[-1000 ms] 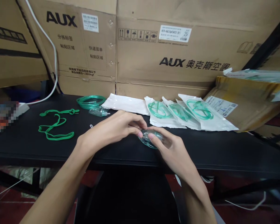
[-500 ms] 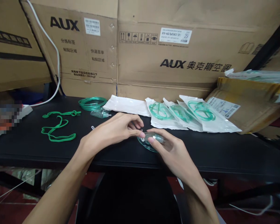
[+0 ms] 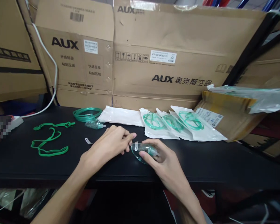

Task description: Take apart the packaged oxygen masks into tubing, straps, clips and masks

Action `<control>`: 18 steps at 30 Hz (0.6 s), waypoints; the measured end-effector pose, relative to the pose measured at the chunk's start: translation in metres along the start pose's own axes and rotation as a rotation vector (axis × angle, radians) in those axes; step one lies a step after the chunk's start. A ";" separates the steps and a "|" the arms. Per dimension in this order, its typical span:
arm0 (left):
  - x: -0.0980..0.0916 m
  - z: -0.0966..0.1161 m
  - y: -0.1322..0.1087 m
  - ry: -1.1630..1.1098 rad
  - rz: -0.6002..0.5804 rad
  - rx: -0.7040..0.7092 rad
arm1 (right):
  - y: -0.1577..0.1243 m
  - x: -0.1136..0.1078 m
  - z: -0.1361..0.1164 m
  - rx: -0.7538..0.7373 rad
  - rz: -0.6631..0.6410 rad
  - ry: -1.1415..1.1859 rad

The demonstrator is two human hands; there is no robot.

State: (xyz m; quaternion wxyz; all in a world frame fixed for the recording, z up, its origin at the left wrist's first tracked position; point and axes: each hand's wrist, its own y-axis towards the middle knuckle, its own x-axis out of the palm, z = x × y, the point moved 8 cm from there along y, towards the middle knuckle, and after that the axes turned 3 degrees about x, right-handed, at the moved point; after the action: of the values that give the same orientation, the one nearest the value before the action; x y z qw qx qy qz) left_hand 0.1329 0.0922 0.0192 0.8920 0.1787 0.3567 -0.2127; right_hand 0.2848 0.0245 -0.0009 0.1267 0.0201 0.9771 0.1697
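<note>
My right hand (image 3: 162, 155) grips a clear oxygen mask (image 3: 142, 153) low over the front of the black table, thumb on its near side. The mask's green connector (image 3: 152, 151) points right, towards my palm. A small metal nose clip (image 3: 136, 146) shows on the mask's left part. My left hand (image 3: 116, 140) is closed at the mask's left rim, fingers curled and thumb pointing right; what lies in its fingers, if anything, is hidden. A loose metal nose clip (image 3: 88, 141) lies left of this hand. Further left are green elastic straps (image 3: 50, 151).
Behind my hands, coiled green tubing (image 3: 87, 114) and a second clear mask (image 3: 93, 124) lie beside a white packet (image 3: 122, 115). Several packets with green tubing (image 3: 154, 121) lie to its right. A cardboard box (image 3: 231, 116) stands at right; large cartons (image 3: 140, 40) wall the back.
My left thumb and fingers have drawn off the nose clip to the mask's left edge, so the clip shows fully. The right hand keeps its hold. The camera view has tilted up.
</note>
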 end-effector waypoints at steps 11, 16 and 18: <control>0.005 0.014 -0.003 -0.140 -0.150 0.105 | 0.000 -0.001 0.005 -0.027 0.021 0.081; 0.003 0.024 -0.007 -0.168 -0.187 0.171 | 0.000 -0.002 0.001 -0.042 0.064 0.144; 0.003 0.028 -0.010 -0.166 -0.209 0.189 | -0.001 -0.003 0.001 -0.039 0.079 0.137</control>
State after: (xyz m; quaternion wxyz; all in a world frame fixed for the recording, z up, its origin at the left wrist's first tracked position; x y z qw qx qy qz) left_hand 0.1459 0.0702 0.0341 0.8705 0.2056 0.2770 -0.3511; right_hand 0.2879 0.0235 -0.0014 0.0529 0.0445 0.9784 0.1946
